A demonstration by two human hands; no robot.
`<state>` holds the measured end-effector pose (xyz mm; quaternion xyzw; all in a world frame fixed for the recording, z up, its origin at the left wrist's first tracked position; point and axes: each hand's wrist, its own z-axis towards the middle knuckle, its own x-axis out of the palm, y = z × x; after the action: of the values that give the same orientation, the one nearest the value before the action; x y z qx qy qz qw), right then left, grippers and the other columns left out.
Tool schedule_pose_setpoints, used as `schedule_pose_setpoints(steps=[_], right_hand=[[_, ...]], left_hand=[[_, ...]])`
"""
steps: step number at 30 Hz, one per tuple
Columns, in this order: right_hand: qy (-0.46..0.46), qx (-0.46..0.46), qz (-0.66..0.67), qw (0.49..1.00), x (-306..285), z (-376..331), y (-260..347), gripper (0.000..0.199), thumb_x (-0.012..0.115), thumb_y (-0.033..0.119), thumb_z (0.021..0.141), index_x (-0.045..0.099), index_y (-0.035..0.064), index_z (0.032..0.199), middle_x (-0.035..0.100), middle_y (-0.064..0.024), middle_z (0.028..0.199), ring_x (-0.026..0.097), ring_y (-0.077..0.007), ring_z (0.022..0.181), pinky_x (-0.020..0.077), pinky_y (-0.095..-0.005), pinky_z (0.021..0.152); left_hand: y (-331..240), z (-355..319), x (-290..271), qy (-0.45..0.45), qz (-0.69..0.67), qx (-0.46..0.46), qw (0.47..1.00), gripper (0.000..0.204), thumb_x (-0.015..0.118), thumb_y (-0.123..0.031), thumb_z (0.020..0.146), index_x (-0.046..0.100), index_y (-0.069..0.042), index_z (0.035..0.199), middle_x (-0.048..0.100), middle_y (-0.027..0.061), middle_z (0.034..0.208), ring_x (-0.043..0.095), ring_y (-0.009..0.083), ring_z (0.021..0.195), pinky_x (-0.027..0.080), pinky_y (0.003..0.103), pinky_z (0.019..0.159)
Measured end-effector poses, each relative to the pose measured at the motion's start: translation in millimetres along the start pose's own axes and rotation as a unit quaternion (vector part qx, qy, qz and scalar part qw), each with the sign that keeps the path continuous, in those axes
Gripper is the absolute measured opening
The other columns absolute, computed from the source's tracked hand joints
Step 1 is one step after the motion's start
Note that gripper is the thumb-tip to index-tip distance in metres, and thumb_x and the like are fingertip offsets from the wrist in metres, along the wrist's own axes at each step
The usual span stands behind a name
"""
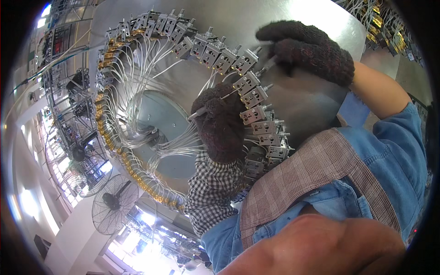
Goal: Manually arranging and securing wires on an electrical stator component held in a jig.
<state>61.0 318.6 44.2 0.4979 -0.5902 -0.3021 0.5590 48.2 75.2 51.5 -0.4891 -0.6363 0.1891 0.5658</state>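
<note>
— two gloved hands on the ring of grey blocks (pixel 215 52). left hand (pixel 221 123) curled tight round a thin metal rod (pixel 198 112), inside the ring.
— right?
— right hand (pixel 311 50) outside it, fingers closed on a slim tool (pixel 269 64). most blocks look wired; can't tell how many remain.

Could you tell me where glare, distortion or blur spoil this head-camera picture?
Head view: glare whitens the metal plate and windows at lower left; fisheye bends the fans and the edges; gloved left hand and right hand stay sharp; black vignette at corners.
</note>
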Motion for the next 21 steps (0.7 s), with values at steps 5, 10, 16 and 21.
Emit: schedule_pose_setpoints(steps=[5,10,16,21], right_hand=[[-0.073,0.051,0.04,0.995,7,4,2,0.024,0.048,0.015,0.087,0.056,0.0001,0.104,0.054,-0.011,0.105,0.053,-0.0141,0.089,0.0448,-0.0274,0.077],[-0.047,0.182,-0.013,0.982,3,7,15,0.025,0.05,0.02,0.087,0.057,0.0017,0.103,0.055,-0.0056,0.084,0.047,-0.0056,0.07,0.0434,-0.0191,0.063],[-0.048,0.171,0.04,0.983,-1,4,5,0.031,0.052,0.026,0.086,0.057,0.0053,0.108,0.058,-0.0012,0.075,0.049,-0.0041,0.059,0.0414,-0.0193,0.048],[-0.041,0.033,-0.049,0.997,-3,6,0,0.03,0.049,0.023,0.087,0.055,0.0094,0.112,0.061,-0.0032,0.089,0.054,-0.005,0.068,0.0441,-0.0182,0.055]], left_hand=[[-2,1,16,-0.019,0.031,0.013,0.999,0.026,0.058,-0.022,0.082,0.055,0.002,0.091,0.056,0.0091,0.08,0.054,0.017,0.07,0.047,0.028,0.061],[-1,0,17,-0.06,0.074,0.038,0.995,0.026,0.059,-0.021,0.079,0.055,0.001,0.092,0.054,0.0059,0.076,0.052,0.0132,0.063,0.045,0.025,0.056],[-3,1,13,0.035,-0.02,0.006,0.999,0.024,0.058,-0.022,0.084,0.054,0.002,0.087,0.055,0.0109,0.082,0.054,0.0192,0.074,0.047,0.03,0.066],[-5,-1,15,-0.014,0.0,0.007,1.0,0.026,0.057,-0.024,0.084,0.054,0.001,0.085,0.054,0.0108,0.081,0.052,0.019,0.072,0.046,0.031,0.065]])
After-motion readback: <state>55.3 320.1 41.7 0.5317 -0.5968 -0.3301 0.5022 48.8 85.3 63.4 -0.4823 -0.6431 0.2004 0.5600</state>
